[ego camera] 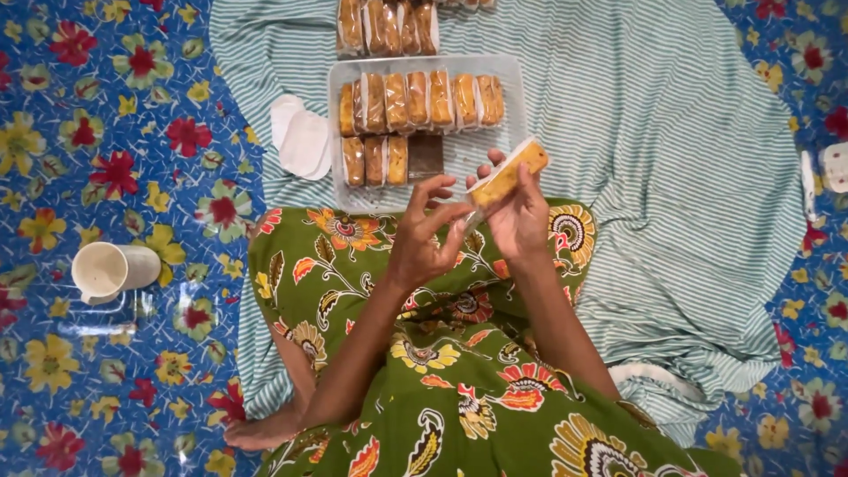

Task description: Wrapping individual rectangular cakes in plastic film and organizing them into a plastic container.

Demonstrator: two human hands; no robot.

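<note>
My right hand holds a wrapped slice of yellow-brown cake tilted up above my lap. My left hand is just left of it, fingers spread, its fingertips touching the clear wrapper at the slice's lower end. Directly beyond the hands lies a clear plastic tray holding two rows of several similar wrapped cake slices; the tray's near right part is bare.
A second batch of wrapped slices sits at the top edge. White round lids lie left of the tray on the striped cloth. A white cup lies on the flowered blue mat. My bare foot rests bottom left.
</note>
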